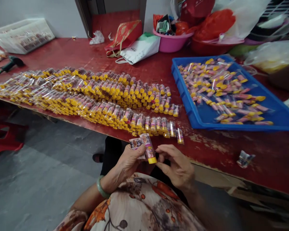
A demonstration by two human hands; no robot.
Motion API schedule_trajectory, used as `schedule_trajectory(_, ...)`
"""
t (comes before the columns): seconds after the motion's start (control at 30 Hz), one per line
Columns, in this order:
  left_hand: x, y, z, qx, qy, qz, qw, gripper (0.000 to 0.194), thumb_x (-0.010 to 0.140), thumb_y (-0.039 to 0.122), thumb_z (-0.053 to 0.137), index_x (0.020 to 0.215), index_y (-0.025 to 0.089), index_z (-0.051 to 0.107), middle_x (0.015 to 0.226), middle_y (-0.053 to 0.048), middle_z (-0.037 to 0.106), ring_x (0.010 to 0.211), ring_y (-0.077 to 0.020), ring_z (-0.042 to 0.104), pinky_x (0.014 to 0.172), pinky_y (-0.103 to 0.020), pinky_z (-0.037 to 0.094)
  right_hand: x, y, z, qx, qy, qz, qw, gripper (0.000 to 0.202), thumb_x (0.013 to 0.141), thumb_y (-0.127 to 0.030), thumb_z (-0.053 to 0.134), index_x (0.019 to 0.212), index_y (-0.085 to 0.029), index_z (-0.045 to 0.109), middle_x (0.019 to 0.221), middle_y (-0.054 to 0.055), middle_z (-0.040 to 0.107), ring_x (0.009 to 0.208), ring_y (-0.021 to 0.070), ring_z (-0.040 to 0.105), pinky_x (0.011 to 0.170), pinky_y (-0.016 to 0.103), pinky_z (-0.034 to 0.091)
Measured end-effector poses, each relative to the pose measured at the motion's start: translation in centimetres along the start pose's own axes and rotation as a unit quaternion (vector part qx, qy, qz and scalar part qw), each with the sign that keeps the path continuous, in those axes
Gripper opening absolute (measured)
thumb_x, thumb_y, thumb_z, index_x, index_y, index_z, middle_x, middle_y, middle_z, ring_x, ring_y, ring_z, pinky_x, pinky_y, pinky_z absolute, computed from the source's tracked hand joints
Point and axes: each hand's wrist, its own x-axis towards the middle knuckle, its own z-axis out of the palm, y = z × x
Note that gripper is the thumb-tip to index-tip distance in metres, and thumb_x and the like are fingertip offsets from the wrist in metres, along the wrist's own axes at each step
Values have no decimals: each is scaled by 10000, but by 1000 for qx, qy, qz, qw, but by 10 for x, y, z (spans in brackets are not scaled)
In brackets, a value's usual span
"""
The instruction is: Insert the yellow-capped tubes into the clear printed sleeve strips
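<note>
My left hand (131, 157) pinches a small clear tube (148, 147) with a yellow cap and a pink and purple printed label, cap end pointing down toward me. Behind it, a stack of printed labels (135, 143) is held in the same fingers. My right hand (174, 165) is curled at the tube's right side, thumb and fingertips against its edge near the cap. Beyond my hands, a long stacked row of labelled tubes (110, 112) with yellow caps lies along the table edge. One tube (179, 136) lies at the row's right end.
A blue tray (188, 110) on the right holds many unlabelled pink tubes with yellow caps. On the red table (214, 154), a crumpled printed scrap (245, 158) lies near the front edge. Bags (141, 48), a pink basin (170, 43) and a white crate (24, 35) stand behind.
</note>
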Motion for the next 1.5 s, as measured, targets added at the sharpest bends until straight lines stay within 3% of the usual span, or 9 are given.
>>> schedule_trajectory(0.13,2,-4,2,7,-23,-13,1000,431,480,343,899,757,101,675,679,-29,676,587,-129,614,615,-255,512,-1,-7,4,-79,59,-64,993,404,770,-47,613,1136,-218,610,1002,70,622,787,146,625,669,275,534)
schedule_trajectory(0.27,2,-8,7,3,-19,-18,1000,440,462,342,904,748,105,669,663,-19,672,567,-113,601,608,-240,510,-5,-7,14,-156,120,-99,975,425,755,-34,618,1136,-222,618,991,67,656,848,167,655,690,284,557)
schedule_trajectory(0.43,1,-13,7,20,-30,-15,999,436,493,365,890,786,124,676,692,-24,685,561,-121,607,570,-238,501,-7,-7,15,-193,142,-106,965,345,789,-52,607,1090,-217,634,949,58,678,802,159,671,670,278,572)
schedule_trajectory(0.73,-2,-15,11,60,-15,-33,998,485,481,422,883,806,134,668,689,-24,675,536,-130,600,494,-227,466,-12,-6,15,-203,156,-126,958,329,752,11,633,1033,-157,667,916,73,684,808,170,679,658,264,559)
schedule_trajectory(1.03,-4,-17,10,71,5,-45,996,493,476,423,883,803,125,663,698,-23,655,531,-120,583,453,-208,433,-13,-7,16,-251,162,-150,942,316,762,-15,630,1032,-177,655,869,45,694,768,163,680,688,279,568)
schedule_trajectory(1.4,5,-24,5,62,6,-17,998,392,538,369,870,765,109,684,680,-16,653,576,-102,578,597,-236,498,-16,4,19,-335,139,-170,916,232,787,-68,600,988,-171,649,828,58,684,700,153,653,664,279,543)
schedule_trajectory(1.5,7,-24,2,57,13,-14,998,344,567,345,859,758,119,684,698,-15,666,589,-100,591,603,-224,498,-13,3,16,-307,125,-174,927,230,780,-49,596,964,-179,641,822,52,680,735,155,658,679,267,538)
